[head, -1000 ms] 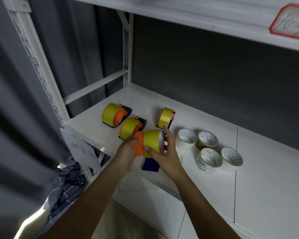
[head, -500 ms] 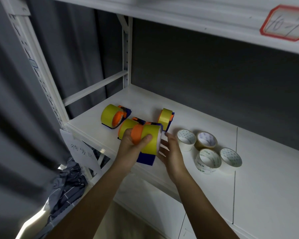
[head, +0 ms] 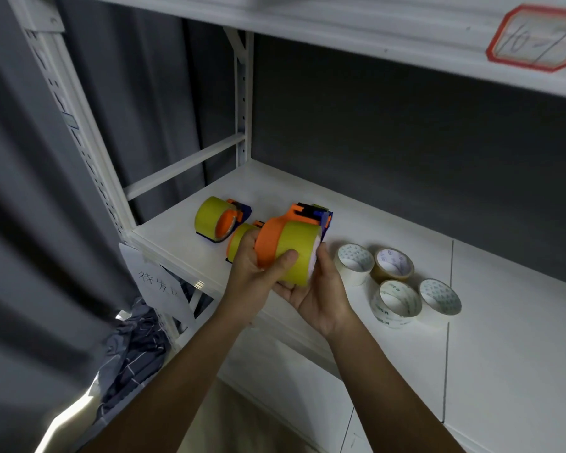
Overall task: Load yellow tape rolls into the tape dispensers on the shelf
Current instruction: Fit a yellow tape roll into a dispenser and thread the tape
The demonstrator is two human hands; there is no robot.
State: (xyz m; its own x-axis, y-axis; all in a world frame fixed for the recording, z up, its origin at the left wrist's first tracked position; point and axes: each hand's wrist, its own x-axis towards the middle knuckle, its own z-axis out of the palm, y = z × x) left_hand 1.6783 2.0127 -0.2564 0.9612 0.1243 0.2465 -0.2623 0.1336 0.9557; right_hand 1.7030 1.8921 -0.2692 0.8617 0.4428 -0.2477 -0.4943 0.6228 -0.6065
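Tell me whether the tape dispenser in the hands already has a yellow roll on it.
Loaded: a yellow tape roll sits around the held dispenser's orange hub, gripped by the left hand and cupped by the right hand.

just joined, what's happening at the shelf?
A person holds an orange and blue tape dispenser with a yellow tape roll on it, raised above the white shelf. The left hand grips the orange hub side; the right hand cups the roll's open end from below. Two more loaded dispensers lie on the shelf behind: one at far left, another partly hidden by the hands. Four loose tape rolls, white and tan, sit to the right.
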